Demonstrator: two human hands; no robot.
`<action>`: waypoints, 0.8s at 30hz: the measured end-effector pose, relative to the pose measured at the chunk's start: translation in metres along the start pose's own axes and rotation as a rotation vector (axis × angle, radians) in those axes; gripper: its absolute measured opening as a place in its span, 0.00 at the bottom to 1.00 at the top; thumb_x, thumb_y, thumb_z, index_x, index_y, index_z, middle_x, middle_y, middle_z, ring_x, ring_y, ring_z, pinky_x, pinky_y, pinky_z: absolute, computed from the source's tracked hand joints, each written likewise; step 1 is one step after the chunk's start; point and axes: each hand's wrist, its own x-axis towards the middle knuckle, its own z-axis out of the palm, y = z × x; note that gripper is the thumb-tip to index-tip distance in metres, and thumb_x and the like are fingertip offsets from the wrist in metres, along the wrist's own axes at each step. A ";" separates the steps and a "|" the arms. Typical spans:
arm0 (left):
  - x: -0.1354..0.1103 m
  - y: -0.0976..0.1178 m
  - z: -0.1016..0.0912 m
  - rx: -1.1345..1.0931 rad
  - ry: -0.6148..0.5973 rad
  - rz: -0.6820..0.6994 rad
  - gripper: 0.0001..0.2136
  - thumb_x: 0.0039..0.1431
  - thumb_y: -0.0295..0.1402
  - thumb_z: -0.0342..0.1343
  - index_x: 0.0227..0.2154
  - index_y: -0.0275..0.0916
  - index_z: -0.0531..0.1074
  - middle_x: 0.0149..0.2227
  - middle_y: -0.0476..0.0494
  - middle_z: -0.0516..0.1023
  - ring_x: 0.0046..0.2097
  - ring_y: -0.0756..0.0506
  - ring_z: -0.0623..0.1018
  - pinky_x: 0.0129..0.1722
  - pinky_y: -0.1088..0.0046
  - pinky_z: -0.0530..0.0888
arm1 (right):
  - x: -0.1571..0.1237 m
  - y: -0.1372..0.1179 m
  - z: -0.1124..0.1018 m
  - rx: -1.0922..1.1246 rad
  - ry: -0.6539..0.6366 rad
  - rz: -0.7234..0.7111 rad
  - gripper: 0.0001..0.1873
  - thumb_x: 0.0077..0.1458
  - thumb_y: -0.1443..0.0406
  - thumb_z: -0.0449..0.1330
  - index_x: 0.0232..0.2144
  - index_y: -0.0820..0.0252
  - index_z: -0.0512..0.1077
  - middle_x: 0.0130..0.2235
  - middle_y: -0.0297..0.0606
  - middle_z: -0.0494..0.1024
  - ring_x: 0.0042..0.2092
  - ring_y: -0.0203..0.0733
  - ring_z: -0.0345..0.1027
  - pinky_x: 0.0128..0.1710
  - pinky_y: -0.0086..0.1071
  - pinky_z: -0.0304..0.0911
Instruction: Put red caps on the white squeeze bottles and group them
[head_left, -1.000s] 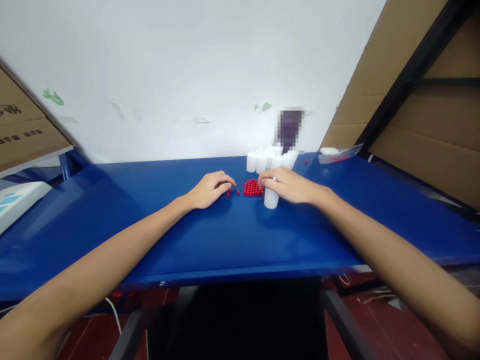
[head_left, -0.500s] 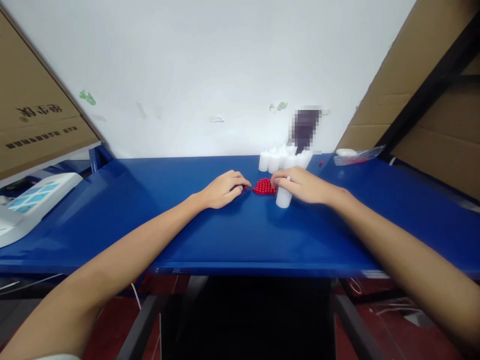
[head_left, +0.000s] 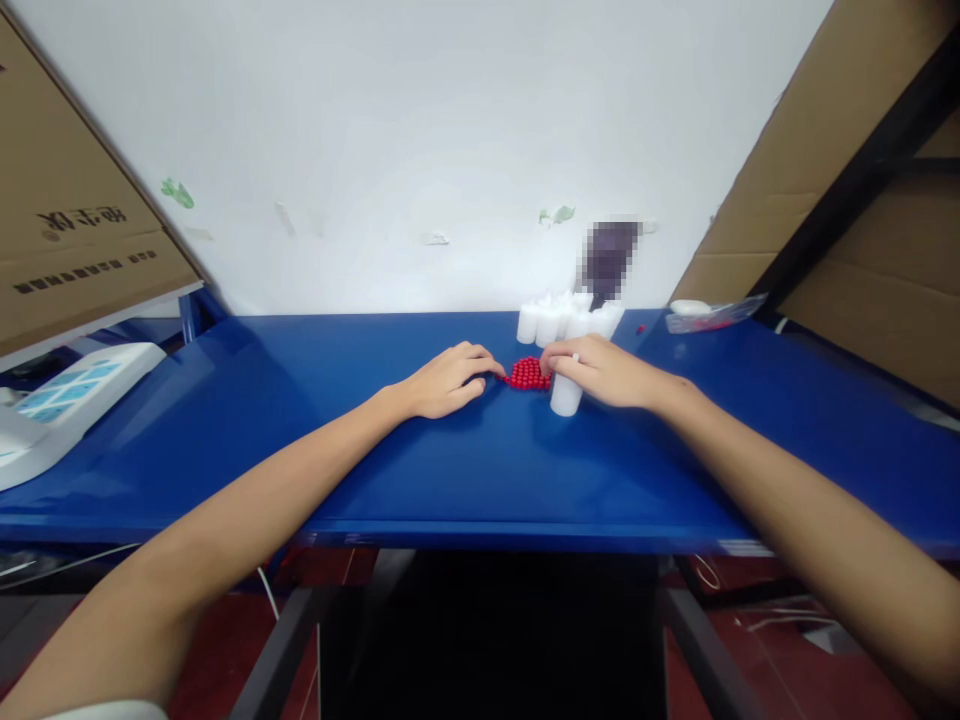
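A tight cluster of small red balls, like beads, lies on the blue table between my hands. My left hand rests low at the cluster's left side, its fingers stretched out and apart, the forefinger's tip touching a few balls at the edge. On the other side, my right hand is closed around the upper part of a small white plastic bottle, which stands a little tilted just right of the balls. The fingertips of that hand reach the cluster's right edge and hide part of it.
Several more white bottles stand grouped behind my right hand, near the wall. A clear plastic bag and a single red ball lie at the back right. At the left is a white device with blue panels.
My left forefinger has moved slightly right, and the loose red ball by it now sits against the cluster. My right hand and the bottle have hardly moved.
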 end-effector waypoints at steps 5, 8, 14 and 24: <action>0.000 0.003 -0.001 -0.027 0.025 -0.015 0.17 0.66 0.31 0.42 0.51 0.38 0.71 0.50 0.39 0.75 0.51 0.41 0.71 0.55 0.58 0.68 | 0.000 0.001 0.000 -0.005 0.002 -0.009 0.16 0.64 0.62 0.46 0.27 0.58 0.67 0.30 0.35 0.72 0.32 0.39 0.63 0.35 0.35 0.53; -0.001 0.004 -0.002 -0.025 0.030 -0.014 0.17 0.67 0.33 0.43 0.53 0.38 0.71 0.51 0.39 0.75 0.52 0.40 0.72 0.56 0.57 0.69 | 0.000 0.000 0.000 0.008 -0.002 -0.004 0.17 0.65 0.61 0.46 0.27 0.58 0.67 0.30 0.35 0.72 0.32 0.39 0.63 0.35 0.34 0.54; -0.001 0.004 -0.001 -0.017 0.060 0.030 0.16 0.66 0.34 0.46 0.51 0.40 0.75 0.51 0.39 0.77 0.52 0.40 0.73 0.56 0.58 0.70 | -0.001 -0.001 0.000 0.013 -0.005 0.000 0.17 0.65 0.61 0.46 0.26 0.58 0.66 0.29 0.34 0.72 0.31 0.38 0.62 0.34 0.34 0.52; 0.000 0.010 -0.002 0.002 0.070 0.036 0.16 0.66 0.35 0.48 0.50 0.39 0.76 0.47 0.40 0.79 0.49 0.41 0.75 0.52 0.60 0.71 | -0.001 -0.002 -0.001 -0.007 0.001 -0.008 0.16 0.65 0.63 0.46 0.26 0.58 0.65 0.29 0.34 0.71 0.31 0.38 0.61 0.34 0.34 0.52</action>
